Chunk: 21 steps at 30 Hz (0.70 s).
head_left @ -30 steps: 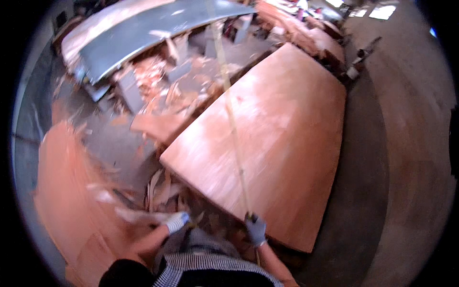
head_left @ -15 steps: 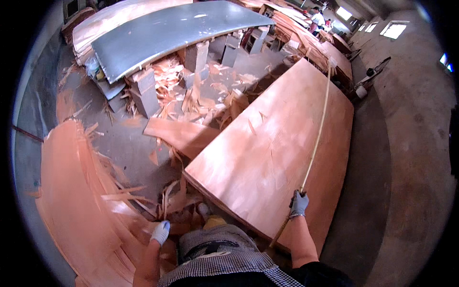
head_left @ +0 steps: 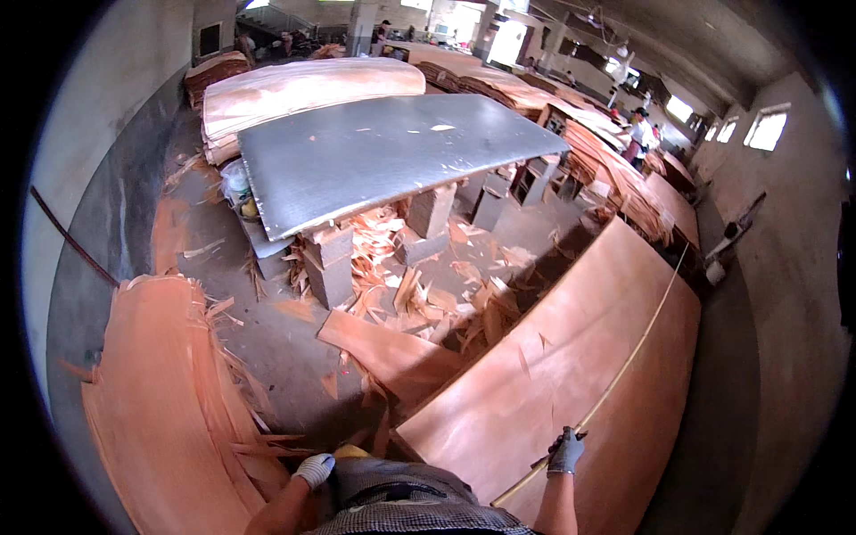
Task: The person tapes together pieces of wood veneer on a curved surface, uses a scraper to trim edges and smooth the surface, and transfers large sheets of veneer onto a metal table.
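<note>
My right hand [head_left: 564,453], in a grey glove, is closed around a long, thin, pale stick [head_left: 631,349]. The stick slants away over a large stack of reddish wood veneer sheets [head_left: 486,406], its near end poking out below my hand. My left hand [head_left: 314,470], in a white glove with a blue patch, hangs low beside my checked apron [head_left: 392,515]. Its fingers are mostly turned from view, and nothing shows in them. Left of it lies another stack of veneer sheets [head_left: 156,383] with ragged edges.
A dark grey board [head_left: 383,152] rests on concrete blocks [head_left: 328,267] ahead. Veneer scraps [head_left: 374,245] and a loose veneer piece [head_left: 392,357] litter the floor. More veneer stacks [head_left: 312,85] stand behind. A person [head_left: 639,134] is far right; a wall [head_left: 789,294] runs along the right.
My view has tilted up, so more of the hall shows and everything sits lower. The stick has swung to a flatter slant in my right hand. My left hand has moved closer to my body.
</note>
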Available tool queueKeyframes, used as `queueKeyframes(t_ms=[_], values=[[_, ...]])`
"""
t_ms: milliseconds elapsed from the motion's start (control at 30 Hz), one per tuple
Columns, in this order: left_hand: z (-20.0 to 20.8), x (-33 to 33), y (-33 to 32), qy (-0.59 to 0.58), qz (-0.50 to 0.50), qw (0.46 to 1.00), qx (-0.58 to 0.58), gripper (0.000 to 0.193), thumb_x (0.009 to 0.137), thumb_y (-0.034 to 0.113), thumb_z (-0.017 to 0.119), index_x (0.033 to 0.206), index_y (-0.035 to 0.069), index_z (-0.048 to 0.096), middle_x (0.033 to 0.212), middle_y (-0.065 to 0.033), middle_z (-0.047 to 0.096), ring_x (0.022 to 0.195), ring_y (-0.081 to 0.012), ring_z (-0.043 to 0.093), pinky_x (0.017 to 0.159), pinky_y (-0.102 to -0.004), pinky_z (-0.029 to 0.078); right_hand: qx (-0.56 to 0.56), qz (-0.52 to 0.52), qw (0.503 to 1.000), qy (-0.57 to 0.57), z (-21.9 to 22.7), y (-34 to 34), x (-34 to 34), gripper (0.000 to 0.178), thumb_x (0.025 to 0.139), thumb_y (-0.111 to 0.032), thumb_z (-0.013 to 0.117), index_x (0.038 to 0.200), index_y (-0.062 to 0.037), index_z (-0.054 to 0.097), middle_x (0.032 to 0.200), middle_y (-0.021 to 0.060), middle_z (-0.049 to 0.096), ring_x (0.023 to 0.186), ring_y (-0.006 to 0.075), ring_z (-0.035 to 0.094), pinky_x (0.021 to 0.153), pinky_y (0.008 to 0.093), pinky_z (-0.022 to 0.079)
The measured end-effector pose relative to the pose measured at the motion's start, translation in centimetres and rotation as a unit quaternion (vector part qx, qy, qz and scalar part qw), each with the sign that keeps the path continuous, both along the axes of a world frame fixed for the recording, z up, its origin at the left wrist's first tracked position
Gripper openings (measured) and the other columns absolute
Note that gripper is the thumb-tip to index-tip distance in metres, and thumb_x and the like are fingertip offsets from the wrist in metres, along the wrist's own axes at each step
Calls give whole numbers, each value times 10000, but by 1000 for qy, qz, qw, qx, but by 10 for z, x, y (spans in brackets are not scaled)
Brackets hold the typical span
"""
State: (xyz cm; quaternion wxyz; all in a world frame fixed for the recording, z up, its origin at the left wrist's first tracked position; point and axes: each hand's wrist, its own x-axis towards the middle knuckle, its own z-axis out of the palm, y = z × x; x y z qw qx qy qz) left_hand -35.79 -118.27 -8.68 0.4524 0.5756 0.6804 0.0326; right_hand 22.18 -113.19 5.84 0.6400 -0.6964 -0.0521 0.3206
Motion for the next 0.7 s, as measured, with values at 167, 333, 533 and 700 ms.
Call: queueKeyframes(t_ms=[167,333,533,700], values=[[29,-39,75,4,-17,1000,-7,475,905,403,432,1212,65,567,1199,-185,582,1098,-362,547,939,-402,427,30,46,998,-36,29,120,-84,191,861,-151,586,762,-112,427,500,-1,423,334,114,392,304,270,360],[11,-161,154,19,16,1000,6,431,905,380,427,1182,89,584,1152,-184,597,1042,-365,570,894,-421,450,46,104,992,-46,33,242,-207,180,852,-129,576,734,-100,442,490,2,423,333,119,391,307,275,348],[13,-314,232,63,116,991,37,405,919,364,420,1150,86,602,1145,-163,612,1027,-373,576,866,-447,458,110,140,980,-91,51,405,-368,234,819,-118,636,645,-121,480,518,-10,462,386,105,427,355,259,330],[32,-427,320,-27,161,972,168,338,922,269,453,1131,60,618,1116,-157,627,986,-348,593,838,-399,479,102,180,977,-49,93,523,-526,238,825,-190,638,648,-85,518,468,-1,426,324,132,398,309,282,334]])
